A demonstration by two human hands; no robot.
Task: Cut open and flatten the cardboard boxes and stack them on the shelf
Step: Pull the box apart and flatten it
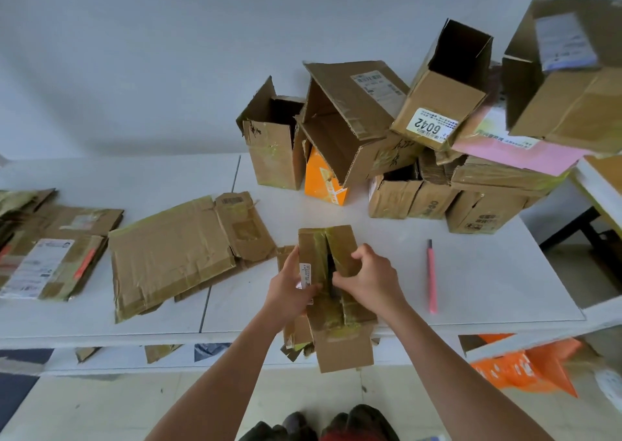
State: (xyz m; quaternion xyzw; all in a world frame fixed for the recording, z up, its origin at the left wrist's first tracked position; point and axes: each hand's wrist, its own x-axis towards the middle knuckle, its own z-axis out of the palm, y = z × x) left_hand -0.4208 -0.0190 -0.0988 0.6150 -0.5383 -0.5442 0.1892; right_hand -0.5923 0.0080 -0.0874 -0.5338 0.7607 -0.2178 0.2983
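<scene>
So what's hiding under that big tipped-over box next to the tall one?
An orange box stands under the big tipped box, which leans over its top. Only its orange front shows; its top and back are covered, so what else is behind it cannot be seen.

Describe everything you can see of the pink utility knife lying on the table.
The pink utility knife is a slim, straight stick, plastic by its look, with a dark tip at its far end. It lies flat on the white table, pointing away from the person, right of the right hand. Nothing touches it.
</scene>
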